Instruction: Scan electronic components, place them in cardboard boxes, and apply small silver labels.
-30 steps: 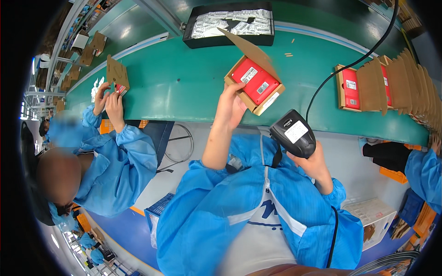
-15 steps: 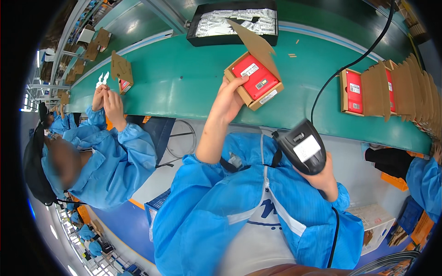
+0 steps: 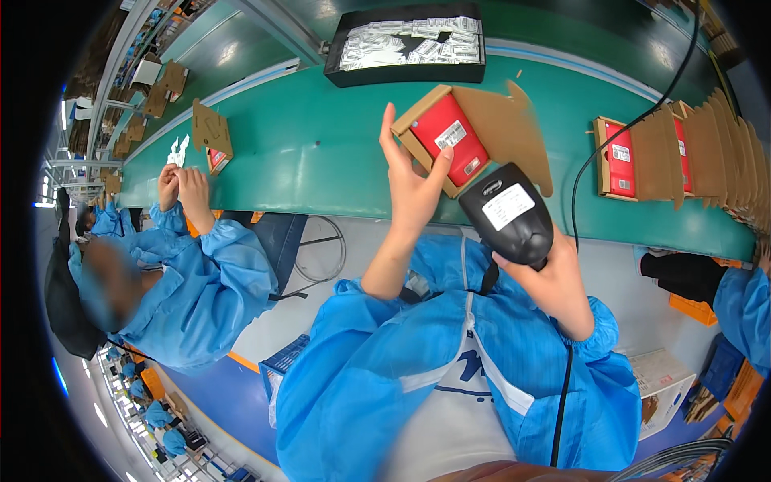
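My left hand (image 3: 413, 191) grips an opened cardboard box (image 3: 507, 127), its thumb resting on a red flat pack (image 3: 444, 119) inside. White labels show on the pack, and the lid flap leans out to the right. The box is tilted above the table's front part. In my right hand (image 3: 560, 287) is a black barcode scanner (image 3: 524, 238) with a white label on top. Its front end is close to the box's lower right corner. Part of my right hand's fingers is hidden behind the scanner.
A black tray (image 3: 337, 79) of white labels stands at the table's back. Several opened boxes (image 3: 657, 157) line up at right, beside the scanner's black cable (image 3: 575, 173). A co-worker (image 3: 189, 273) at left handles something white near another open box (image 3: 210, 132).
My right hand has raised the scanner up and left, close to the box. The box has turned and tilted in my left hand, its flap now swung out to the right.
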